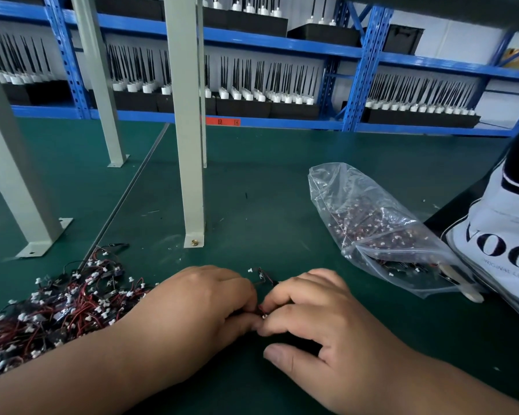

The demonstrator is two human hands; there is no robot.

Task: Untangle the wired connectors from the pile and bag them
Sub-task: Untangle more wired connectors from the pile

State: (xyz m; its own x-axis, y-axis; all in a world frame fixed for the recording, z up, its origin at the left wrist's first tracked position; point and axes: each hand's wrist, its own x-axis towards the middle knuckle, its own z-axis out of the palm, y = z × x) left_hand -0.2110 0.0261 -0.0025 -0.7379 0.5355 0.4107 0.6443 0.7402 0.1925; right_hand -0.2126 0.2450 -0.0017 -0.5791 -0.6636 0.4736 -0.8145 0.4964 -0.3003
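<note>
Left hand [198, 304] and right hand [321, 319] met knuckle to knuckle at the near middle of the green mat [252, 190]. Both lay palm down with fingers curled, and the fingertips of both pinched one wired connector [262, 313] between them. Only a scrap of red wire and a white plug showed at the pinch point. A thin dark lead ran away from the fingers toward the far side and ended near a small white plug lying on the mat. Right thumb stuck out toward the near edge, apart from the connector.

Pile [57, 310] of tangled connectors sat on the mat just to the left of the left forearm: red and black wires, many white plugs, a few loops straggling out at its far edge.

Clear plastic bag [381, 232] lay on its side to the right of the hands, well apart from the pile, with its mouth toward the near right. Connectors already filled much of it.

A white tote [498, 244] with dark lettering touched the bag's right side. A grey post [189, 145] stood bolted to the mat beyond the hands. Blue shelving [363, 70] behind held black trays [294, 110] of upright black rods in white bases
</note>
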